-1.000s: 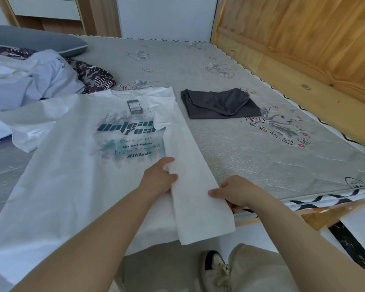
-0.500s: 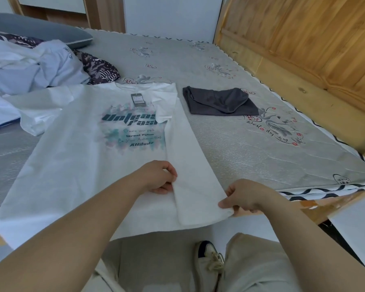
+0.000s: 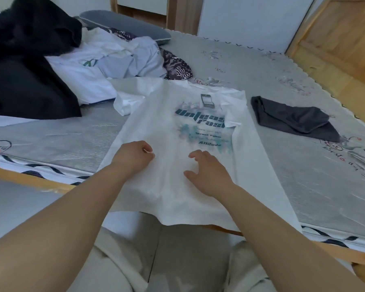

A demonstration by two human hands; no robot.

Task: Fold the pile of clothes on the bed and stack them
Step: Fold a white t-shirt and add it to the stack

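The white T-shirt [image 3: 169, 165] lies half-folded on the bed [image 3: 303, 165], right side turned in. The left hand [image 3: 133, 158] curls its fingers, apparently pinching fabric; the right hand [image 3: 207, 172] hovers relaxed, holding nothing. The left side probably needs folding next.

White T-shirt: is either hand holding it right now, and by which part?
The left hand pinches the white T-shirt near its left edge, mid-body. The right hand hovers open, holding nothing.

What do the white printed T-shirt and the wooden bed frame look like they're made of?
White printed T-shirt: thin, matte woven or knit cloth, probably cotton; it drapes limply over the bed edge. Wooden bed frame: light knotty wood, likely pine, with visible grain and a slight sheen.
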